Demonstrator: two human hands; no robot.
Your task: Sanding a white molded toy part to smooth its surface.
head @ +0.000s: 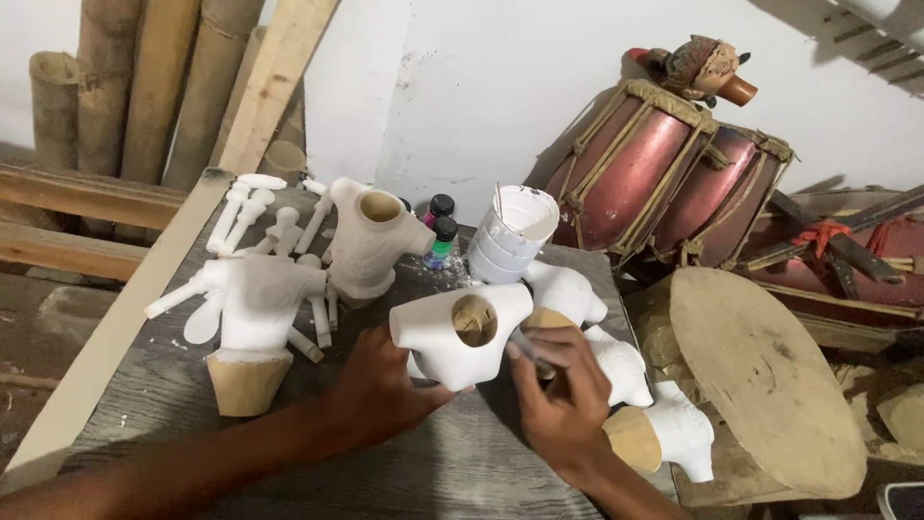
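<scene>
White-coated wooden torso is sitting at the middle of the table, tipped so its hollow neck opening is facing the camera; the left hand is cupping it from below and behind, fingers wrapped closed around its lower side, while the right hand is pinching a thin brush in a narrow grip, its tip touching the rim of the opening. Judging from the surface, this piece is already looking white over most of its outside, with the bare wood showing only inside the hole, so the coat is appearing nearly finished here. Other torsos are lying around: one standing on a bare wooden base to the left, one upright and cream-toned behind it, and about three more white ones crowding just beside the right hand, their cut ends showing raw wood; that is making six in all, though the overlapping ones are hard to separate. Small white limb pieces are lying scattered at the far left of the table, too many and too tangled to count surely. Two small paint bottles with dark caps are standing near a stack of white cups. Two red drums are leaning against the wall, and a round wooden block is sitting to the right.
</scene>
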